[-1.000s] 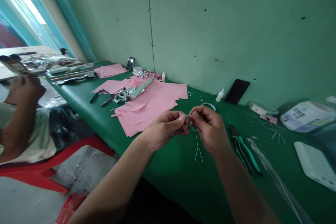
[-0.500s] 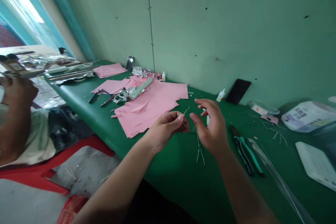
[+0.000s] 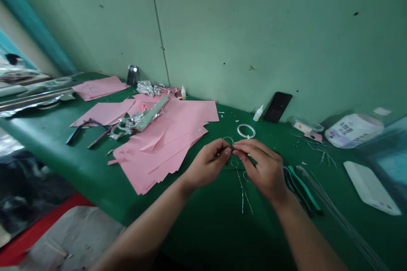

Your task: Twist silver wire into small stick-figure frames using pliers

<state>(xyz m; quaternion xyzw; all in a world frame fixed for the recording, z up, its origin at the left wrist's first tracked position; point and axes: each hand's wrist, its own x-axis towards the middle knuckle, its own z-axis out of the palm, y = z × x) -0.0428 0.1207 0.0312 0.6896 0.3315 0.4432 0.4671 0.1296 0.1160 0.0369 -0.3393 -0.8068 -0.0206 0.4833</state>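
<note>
A thin silvery wire (image 3: 228, 137) with a curved, loop-like end is pinched between the fingertips of my left hand (image 3: 206, 164). My right hand (image 3: 265, 169) meets it there, thumb and fingers closed on the same wire. The fingers cover most of the wire. Just below, a twisted wire figure (image 3: 241, 184) with a small loop on top and two legs lies on the green table (image 3: 210, 228). Part of another wire loop shows beside my right hand. Behind the hands rests a white tape ring (image 3: 246, 125).
Pink paper sheets (image 3: 152, 152) spread to the left, with foil scraps (image 3: 146, 88) and dark-handled pliers (image 3: 85, 125). Green-handled pliers (image 3: 305, 190) and long straight wires (image 3: 337, 216) lie right. A glue bottle (image 3: 258, 113) and dark phone (image 3: 278, 106) stand by the wall.
My right hand has moved in from apart and closed on the wire beside my left fingertips. The view has swung right, so the co-worker at left is mostly out of view.
</note>
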